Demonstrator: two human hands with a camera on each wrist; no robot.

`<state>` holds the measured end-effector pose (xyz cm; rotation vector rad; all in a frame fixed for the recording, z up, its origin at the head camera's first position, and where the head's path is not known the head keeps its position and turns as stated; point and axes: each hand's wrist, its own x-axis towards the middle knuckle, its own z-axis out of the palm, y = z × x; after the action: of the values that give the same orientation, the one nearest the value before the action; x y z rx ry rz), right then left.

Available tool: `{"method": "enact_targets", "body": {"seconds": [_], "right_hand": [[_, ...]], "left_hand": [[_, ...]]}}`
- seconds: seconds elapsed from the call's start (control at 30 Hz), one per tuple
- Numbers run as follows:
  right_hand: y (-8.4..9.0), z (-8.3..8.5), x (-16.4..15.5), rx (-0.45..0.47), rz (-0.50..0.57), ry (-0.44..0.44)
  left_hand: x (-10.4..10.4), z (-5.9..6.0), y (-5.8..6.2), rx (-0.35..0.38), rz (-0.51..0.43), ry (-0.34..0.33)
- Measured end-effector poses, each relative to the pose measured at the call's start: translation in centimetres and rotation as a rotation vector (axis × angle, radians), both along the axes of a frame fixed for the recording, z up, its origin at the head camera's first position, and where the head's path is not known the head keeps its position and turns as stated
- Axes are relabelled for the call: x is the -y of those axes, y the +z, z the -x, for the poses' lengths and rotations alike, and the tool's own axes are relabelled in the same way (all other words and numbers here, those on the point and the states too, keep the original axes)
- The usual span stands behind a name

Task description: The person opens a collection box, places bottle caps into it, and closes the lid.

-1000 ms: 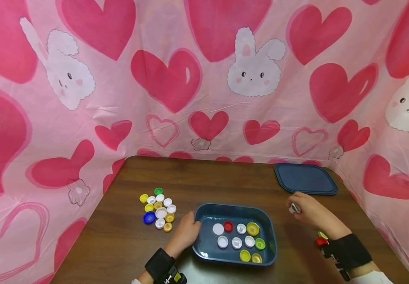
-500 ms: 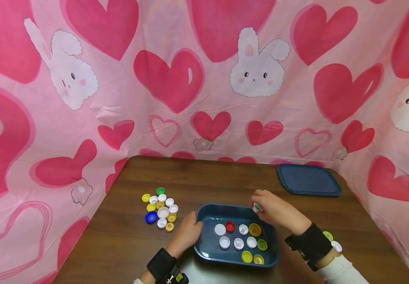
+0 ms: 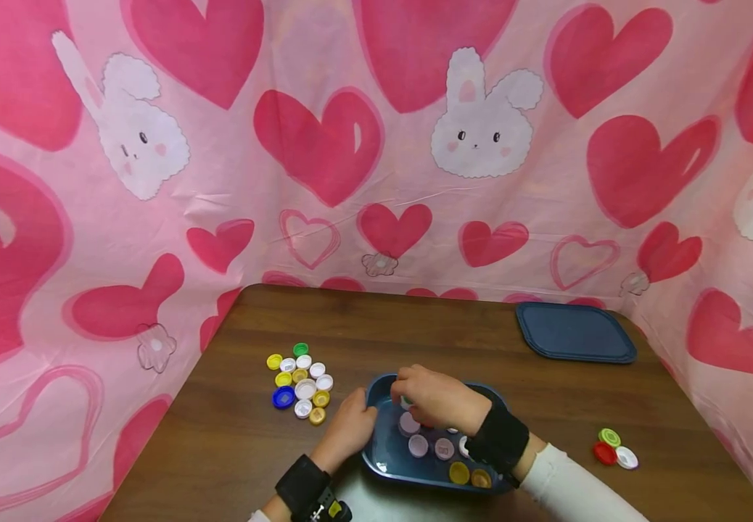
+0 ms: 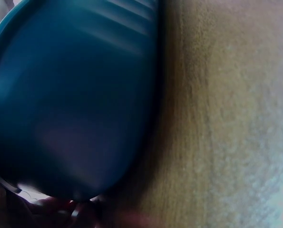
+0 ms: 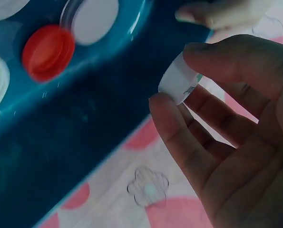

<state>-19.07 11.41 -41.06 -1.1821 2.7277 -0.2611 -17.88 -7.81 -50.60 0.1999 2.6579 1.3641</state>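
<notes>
My left hand (image 3: 349, 428) grips the left rim of a dark blue rectangular tray (image 3: 386, 462). Over the tray's back left part, my right hand (image 3: 438, 399) pinches a white bottle cap (image 5: 178, 80) with a bit of green on it, between thumb and fingertips. Inside the tray lie several caps, among them a white cap (image 3: 418, 446), a yellow cap (image 3: 459, 473) and a red cap (image 5: 48, 53). The right hand and wrist hide part of the tray's contents. The left wrist view is filled mostly by the tray's outer wall (image 4: 74, 95).
Left of the tray, a cluster of white, yellow, green and blue caps (image 3: 305, 389) lies on the wooden table (image 3: 376, 326). To the right are a green cap (image 3: 609, 436), a red cap (image 3: 605, 454) and a white cap (image 3: 627, 457). A flat dark blue lid (image 3: 575, 332) lies at the back right.
My right hand has moved left with the white cap, from the table right of the tray to over its back left part. My left hand keeps hold of the tray rim.
</notes>
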Motion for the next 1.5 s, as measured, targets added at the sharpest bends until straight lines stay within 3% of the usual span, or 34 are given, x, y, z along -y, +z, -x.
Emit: {"method": "enact_targets", "body": {"seconds": [0.27, 0.43, 0.67, 1.0, 1.23, 1.5], "right_hand": [[-1.7, 0.3, 1.5, 0.013, -0.069, -0.001], [-2.0, 0.3, 1.8, -0.016, -0.065, 0.004], [-2.4, 0.5, 1.8, -0.02, -0.044, 0.006], [-1.7, 0.7, 0.4, -0.032, 0.002, -0.015], [-0.7, 0.3, -1.6, 0.019, 0.063, -0.086], [-0.1, -0.2, -4.9, -0.009, 0.109, -0.167]], "left_hand": [[-0.6, 0.0, 0.1, -0.002, 0.007, -0.009], [-0.8, 0.0, 0.3, -0.049, 0.025, -0.002], [-0.8, 0.0, 0.3, -0.062, 0.021, -0.009], [-0.3, 0.1, 0.1, -0.029, 0.024, 0.003], [-0.2, -0.1, -0.1, 0.009, 0.002, 0.018], [-0.3, -0.1, -0.1, 0.023, -0.001, 0.041]]}}
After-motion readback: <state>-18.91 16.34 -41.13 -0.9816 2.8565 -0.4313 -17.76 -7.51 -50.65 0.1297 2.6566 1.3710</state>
